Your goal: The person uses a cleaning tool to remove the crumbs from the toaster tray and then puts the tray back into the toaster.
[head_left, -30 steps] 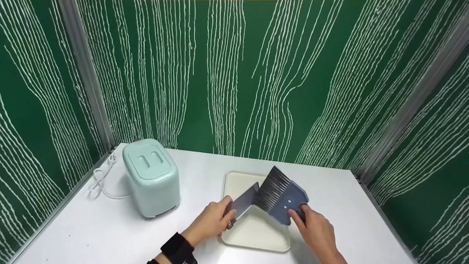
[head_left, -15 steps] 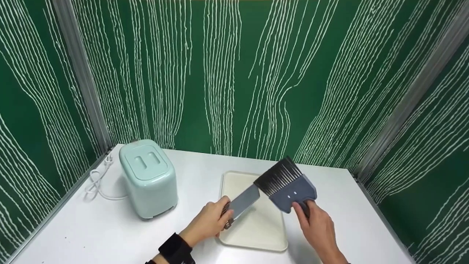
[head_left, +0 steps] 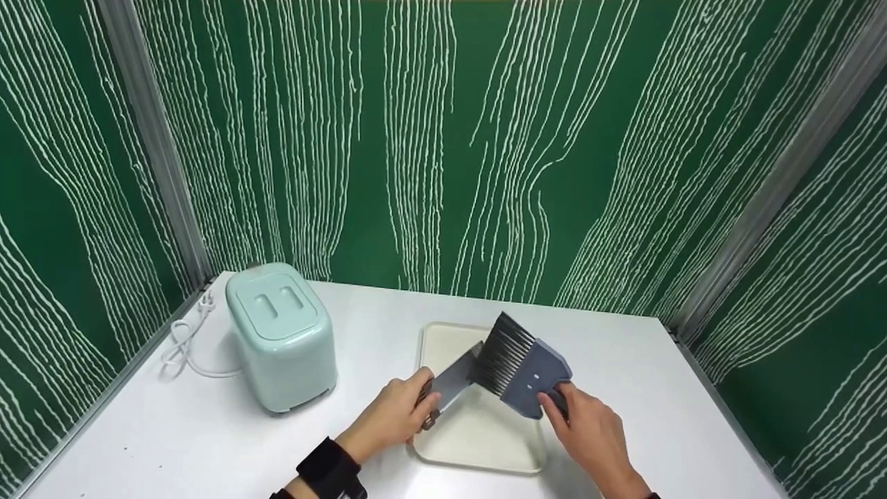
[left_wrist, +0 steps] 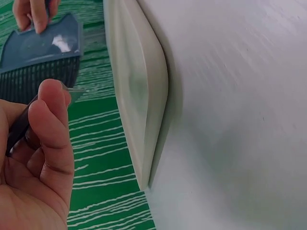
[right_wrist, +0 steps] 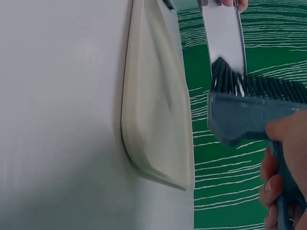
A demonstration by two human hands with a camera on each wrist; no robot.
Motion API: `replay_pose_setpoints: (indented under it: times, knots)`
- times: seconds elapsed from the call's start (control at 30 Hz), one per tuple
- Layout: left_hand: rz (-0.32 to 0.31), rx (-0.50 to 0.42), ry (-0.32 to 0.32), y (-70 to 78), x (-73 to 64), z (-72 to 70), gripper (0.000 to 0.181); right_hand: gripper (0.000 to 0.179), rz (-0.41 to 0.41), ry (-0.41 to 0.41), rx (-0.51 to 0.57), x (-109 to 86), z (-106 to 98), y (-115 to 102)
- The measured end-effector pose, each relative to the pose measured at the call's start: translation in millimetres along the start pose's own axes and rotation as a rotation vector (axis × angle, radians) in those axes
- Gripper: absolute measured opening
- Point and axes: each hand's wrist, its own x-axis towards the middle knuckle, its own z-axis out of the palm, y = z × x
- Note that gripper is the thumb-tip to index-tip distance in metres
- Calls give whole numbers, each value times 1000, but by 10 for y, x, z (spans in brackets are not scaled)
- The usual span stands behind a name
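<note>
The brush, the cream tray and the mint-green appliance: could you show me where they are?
Brush [head_left: 529,372]: head view, blue-grey body.
Cream tray [head_left: 478,436]: head view, bare floor.
Mint-green appliance [head_left: 290,365]: head view, side wall.

Right grip [right_wrist: 296,143]: fingers curled round the handle of the blue-grey brush [right_wrist: 247,115], lower right.
Dark bristles [right_wrist: 225,79]: against the flat grey plate [right_wrist: 224,36], 1 clump splayed over its lower end.
Left grip [right_wrist: 241,4]: just fingertips showing, top edge, at the plate.
Cream tray [right_wrist: 158,105]: raised rim, sits on white counter [right_wrist: 57,96], apart from brush and plate.
Backdrop [right_wrist: 230,191]: green, wavy white lines.
</note>
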Motion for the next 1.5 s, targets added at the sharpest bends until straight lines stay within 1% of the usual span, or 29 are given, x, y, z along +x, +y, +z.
replay_pose_setpoints:
  times: [0.13,0.27,0.43,0.57,0.63,0.7,0.77,0.87,0.97,1.07,1.17,1.3,1.4,1.5]
  knots:
    - [25,-5,-7,-8,-13,-42,13,31,56,19,-43,31,-13,83]
    - [35,-7,-2,-9,-17,-64,12,33,107,41,-60,66,-54,123]
    - [39,25,30,-16,-8,-70,11,32,145,82,-8,73,-121,104]
    - [37,39,39,-24,-2,-67,10,32,161,68,61,65,-168,25]
    - [35,41,41,-22,-1,-66,10,30,140,66,98,51,-175,-28]
    - [35,38,44,-16,0,-64,10,27,92,72,131,31,-161,-90]
    - [33,34,48,-8,2,-61,9,27,27,75,153,4,-129,-153]
    - [24,26,45,4,6,-51,10,29,-42,43,157,-22,-68,-241]
    - [9,5,29,10,7,-33,12,31,-58,2,140,-25,-19,-287]
    - [7,-20,13,5,0,-15,14,30,-35,-3,111,-9,24,-273]
    - [24,-20,9,-5,-14,-6,15,29,2,28,80,7,59,-196]
    - [45,-3,23,-11,-28,-14,15,28,42,100,23,19,68,-55]
    - [52,0,27,-3,-32,-25,15,29,71,131,-18,29,39,26]
    - [68,10,36,7,-26,-29,16,29,106,143,-28,44,-16,52]
